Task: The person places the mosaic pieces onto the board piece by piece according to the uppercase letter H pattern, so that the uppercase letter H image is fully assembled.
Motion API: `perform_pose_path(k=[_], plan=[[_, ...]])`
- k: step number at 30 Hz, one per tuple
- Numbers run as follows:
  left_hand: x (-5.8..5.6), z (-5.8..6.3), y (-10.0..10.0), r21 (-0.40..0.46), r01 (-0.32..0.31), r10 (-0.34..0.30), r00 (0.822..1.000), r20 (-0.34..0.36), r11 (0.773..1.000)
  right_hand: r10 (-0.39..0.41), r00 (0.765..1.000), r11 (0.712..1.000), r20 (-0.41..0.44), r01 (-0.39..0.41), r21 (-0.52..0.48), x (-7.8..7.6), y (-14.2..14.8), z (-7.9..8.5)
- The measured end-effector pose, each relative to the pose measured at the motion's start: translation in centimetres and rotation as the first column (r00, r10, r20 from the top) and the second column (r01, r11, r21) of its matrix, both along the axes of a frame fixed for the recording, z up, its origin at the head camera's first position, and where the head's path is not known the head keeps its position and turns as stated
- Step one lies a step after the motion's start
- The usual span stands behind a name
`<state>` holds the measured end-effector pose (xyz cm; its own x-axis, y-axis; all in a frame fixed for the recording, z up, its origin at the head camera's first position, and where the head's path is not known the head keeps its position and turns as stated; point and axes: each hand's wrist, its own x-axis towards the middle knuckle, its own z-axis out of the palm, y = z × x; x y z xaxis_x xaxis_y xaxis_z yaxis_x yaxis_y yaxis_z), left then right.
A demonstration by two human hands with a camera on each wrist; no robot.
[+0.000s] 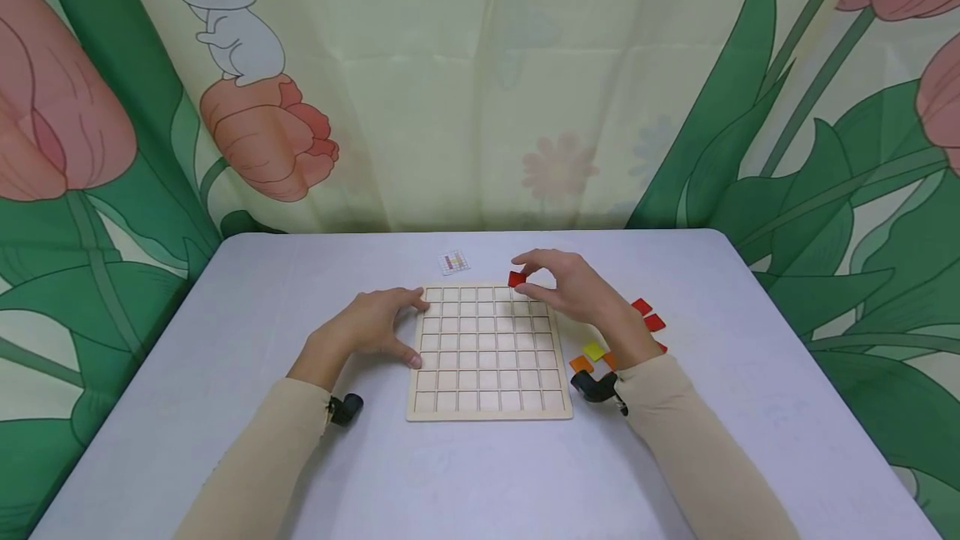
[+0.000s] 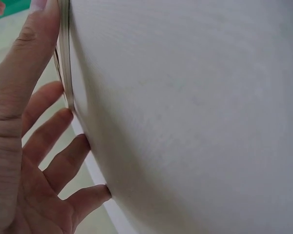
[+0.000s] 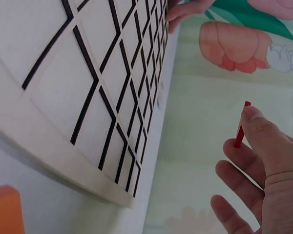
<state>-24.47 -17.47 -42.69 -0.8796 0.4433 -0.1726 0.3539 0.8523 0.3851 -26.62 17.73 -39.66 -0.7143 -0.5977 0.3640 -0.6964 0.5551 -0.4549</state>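
My right hand (image 1: 564,280) pinches a small red square tile (image 1: 516,279) between thumb and fingertips, over the far edge of a wooden grid board (image 1: 491,417). In the right wrist view the tile (image 3: 242,124) appears edge-on, a thin red strip, with the other fingers spread below it. At the board's left side rests my left hand (image 1: 373,325), its thumb on the edge and its fingers at the far left corner. The left wrist view has the thumb and spread fingers along the board's side (image 2: 64,53).
Right of the board lie orange tiles (image 1: 581,365), a yellow tile (image 1: 593,351) and several red tiles (image 1: 655,322), partly behind my right forearm. A small printed grid card (image 1: 453,262) lies beyond the board. A patterned curtain (image 1: 420,107) hangs behind the white table (image 1: 480,482).
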Motion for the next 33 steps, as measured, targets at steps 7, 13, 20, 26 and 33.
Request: perform_pose_path(k=[7, 13, 20, 26, 33], plan=[[-0.1, 0.1, -0.1, -0.008, 0.004, -0.004, 1.0, -0.011, 1.0, -0.002, 0.999, 1.0, 0.053, 0.002, 0.008, -0.5, -1.3, -0.2], [-0.2, 0.4, -0.1, -0.014, 0.008, -0.008, 1.0, -0.028, 1.0, 0.025, 0.998, 1.0, 0.058, -0.025, -0.011, -1.0, -2.2, -0.4], [-0.3, 0.7, -0.2, -0.023, -0.002, 0.001, 0.999, -0.046, 1.0, 0.015, 0.996, 1.0, 0.09, -0.016, 0.012, -1.5, -3.5, -0.5], [-0.6, 0.6, 0.0, -0.017, -0.008, 0.007, 0.999, -0.041, 1.0, 0.035, 0.994, 0.999, 0.108, -0.037, 0.01, -1.9, -4.5, -0.6], [-0.1, -0.1, -0.1, -0.022, -0.012, 0.012, 1.0, -0.017, 1.0, 0.011, 0.982, 0.999, 0.191, -0.018, 0.034, -1.5, -5.8, -1.8]])
